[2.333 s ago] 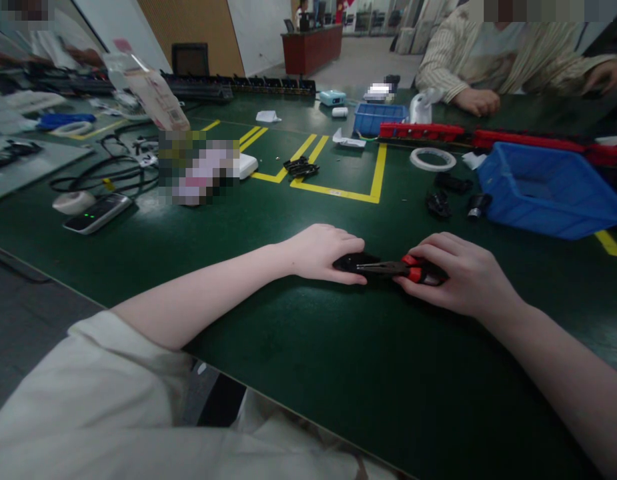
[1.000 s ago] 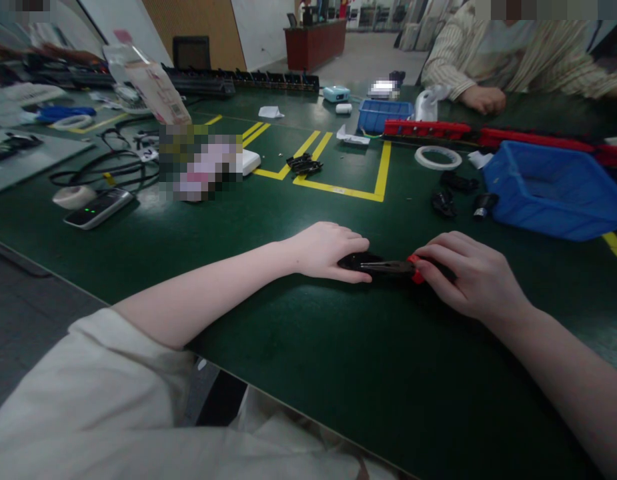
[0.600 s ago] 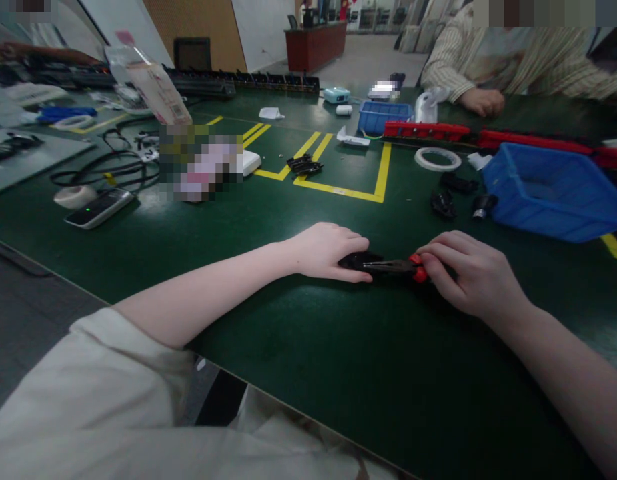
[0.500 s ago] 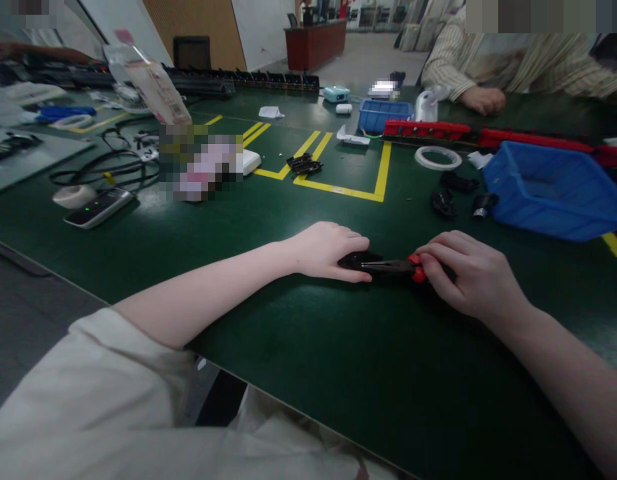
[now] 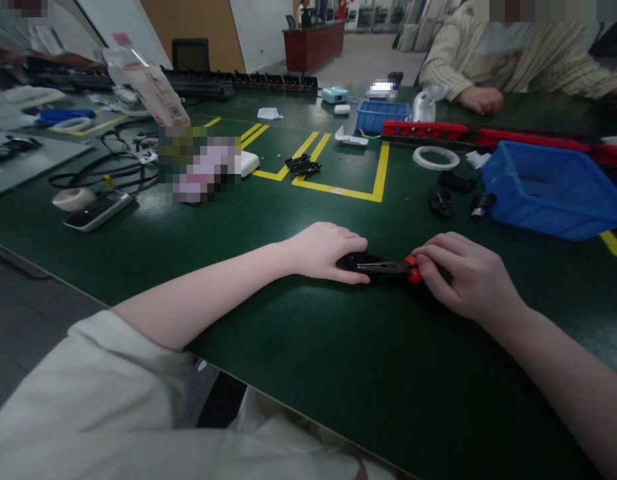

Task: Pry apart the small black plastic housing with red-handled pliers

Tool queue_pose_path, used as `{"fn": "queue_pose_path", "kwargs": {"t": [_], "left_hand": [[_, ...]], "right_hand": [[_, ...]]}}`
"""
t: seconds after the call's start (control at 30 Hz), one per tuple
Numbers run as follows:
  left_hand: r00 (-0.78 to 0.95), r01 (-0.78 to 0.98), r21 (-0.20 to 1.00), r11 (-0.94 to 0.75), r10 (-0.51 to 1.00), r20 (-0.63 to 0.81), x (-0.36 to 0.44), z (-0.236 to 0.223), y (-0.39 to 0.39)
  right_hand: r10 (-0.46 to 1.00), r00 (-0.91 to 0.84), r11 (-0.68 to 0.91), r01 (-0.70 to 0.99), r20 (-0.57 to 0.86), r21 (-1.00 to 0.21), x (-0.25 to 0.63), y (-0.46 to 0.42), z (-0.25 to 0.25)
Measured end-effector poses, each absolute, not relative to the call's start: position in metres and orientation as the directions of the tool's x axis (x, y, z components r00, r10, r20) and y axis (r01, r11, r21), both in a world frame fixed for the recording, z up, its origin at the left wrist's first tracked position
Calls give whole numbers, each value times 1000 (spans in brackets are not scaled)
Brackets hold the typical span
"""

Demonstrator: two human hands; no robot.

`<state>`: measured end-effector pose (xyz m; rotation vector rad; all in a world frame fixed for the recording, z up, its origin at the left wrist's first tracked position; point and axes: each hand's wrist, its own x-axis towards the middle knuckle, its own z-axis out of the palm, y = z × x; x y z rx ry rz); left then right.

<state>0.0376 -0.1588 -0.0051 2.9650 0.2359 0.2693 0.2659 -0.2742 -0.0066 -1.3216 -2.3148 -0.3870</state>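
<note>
My left hand (image 5: 324, 250) is closed round a small black part (image 5: 349, 261) on the green table, thumb in front and fingers behind. From the right, red-handled needle-nose pliers (image 5: 388, 267) reach to this part, their narrow jaws lying at or over it. Whether the jaw tips grip anything is too dark to tell. My right hand (image 5: 461, 273) is closed on the red handles, thumb and fingers pinched together near the pivot; the rear of the handles is hidden in the hand.
At right stands a blue bin (image 5: 553, 193) with several black pieces (image 5: 441, 203) and a tape roll (image 5: 436, 158) near it. More black parts (image 5: 303, 165) lie by yellow tape lines. A bottle (image 5: 155, 90) and a black-screened device (image 5: 98, 211) are at left. A person sits opposite.
My right hand has shifted its hold on the pliers: more of the handles showed earlier, and thumb and fingers now pinch together. The left hand keeps its hold on the black part.
</note>
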Motion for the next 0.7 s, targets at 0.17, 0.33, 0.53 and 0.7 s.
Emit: {"fn": "queue_pose_path", "kwargs": {"t": [0.17,0.33,0.53,0.7], "left_hand": [[971,116,181,-977,150,187,37,-7,-158],[971,121,202,-972,158,178,37,-8,-158],[970,122,173,-977,154,188,38,-8,-158],[971,128,179,-976,160,175,38,-6,-160]], "right_hand": [[729,-462,516,855,505,38,263,-275,-5],[728,-467,515,856,502,48,261,-275,-4],[737,-449,501,865,506,37,262,-274,-5],[732,-442,503,864,518,26,262,-274,-6]]}}
